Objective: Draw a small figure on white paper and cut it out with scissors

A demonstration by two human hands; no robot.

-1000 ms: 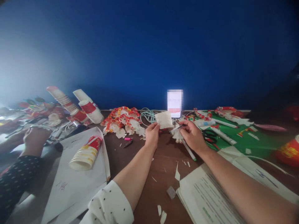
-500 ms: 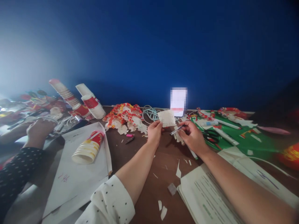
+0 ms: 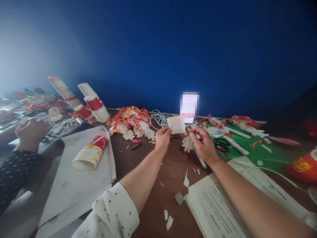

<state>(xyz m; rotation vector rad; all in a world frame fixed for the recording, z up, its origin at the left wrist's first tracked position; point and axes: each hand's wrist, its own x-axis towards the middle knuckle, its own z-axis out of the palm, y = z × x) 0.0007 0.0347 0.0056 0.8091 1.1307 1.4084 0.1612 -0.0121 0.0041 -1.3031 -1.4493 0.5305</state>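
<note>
Two hands in action, and the left hand (image 3: 162,142) is pinching a card (image 3: 176,125) at its lower-left corner, thumb against fingers, holding it up above the table (image 3: 153,205)! From that card, find the right hand (image 3: 204,145) at four o'clock, fingers closed on a slim tool (image 3: 198,136), most of it hidden in the grip. One o'clock, a screen (image 3: 189,107) glows, its face blurred out. Five o'clock, a pale cutout (image 3: 188,144) just beside the right fingertips, and a marker (image 3: 200,159) farther out. Scissors (image 3: 224,142) at four, near a green sheet (image 3: 267,162). Over to nine: a red-and-white pile (image 3: 128,124), a cable (image 3: 159,118) between it and the card, and well beyond, a co-worker's hand (image 3: 32,130). Stacked cups (image 3: 90,153) lie on their side at eight!
</note>
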